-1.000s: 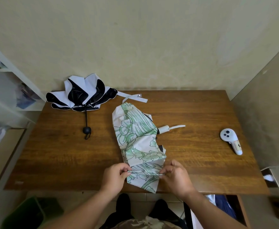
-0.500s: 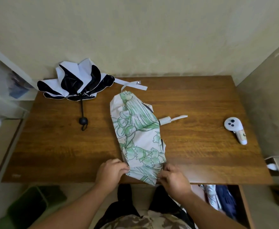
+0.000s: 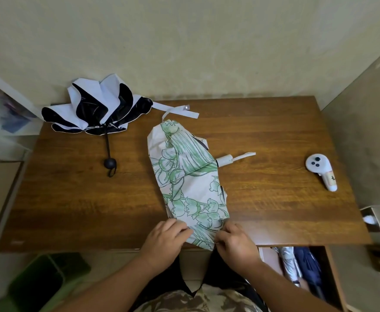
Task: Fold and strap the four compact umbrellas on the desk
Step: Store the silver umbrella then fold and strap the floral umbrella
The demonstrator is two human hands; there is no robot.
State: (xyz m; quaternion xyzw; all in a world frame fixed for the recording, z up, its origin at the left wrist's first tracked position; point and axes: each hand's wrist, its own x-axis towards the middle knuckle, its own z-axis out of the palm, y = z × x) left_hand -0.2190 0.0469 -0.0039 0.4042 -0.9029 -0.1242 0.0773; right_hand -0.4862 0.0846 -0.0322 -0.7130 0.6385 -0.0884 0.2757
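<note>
Head view: left hand point(image 3: 165, 238) and right hand point(image 3: 235, 243) both pinched the near edge of the green-print umbrella point(image 3: 190, 181), fingers curled on fabric at the front edge of the desk point(image 3: 274, 199). Canopy lay flat, loosely gathered, white handle point(image 3: 224, 159) sticking out right. Black-and-white umbrella point(image 3: 99, 111) sat unfolded at far left, its strap point(image 3: 180, 110) loose. Likely best to align panel pleats evenly and keep tension before rolling, or the strap won't close. White controller point(image 3: 320, 170) lay far right.
</note>
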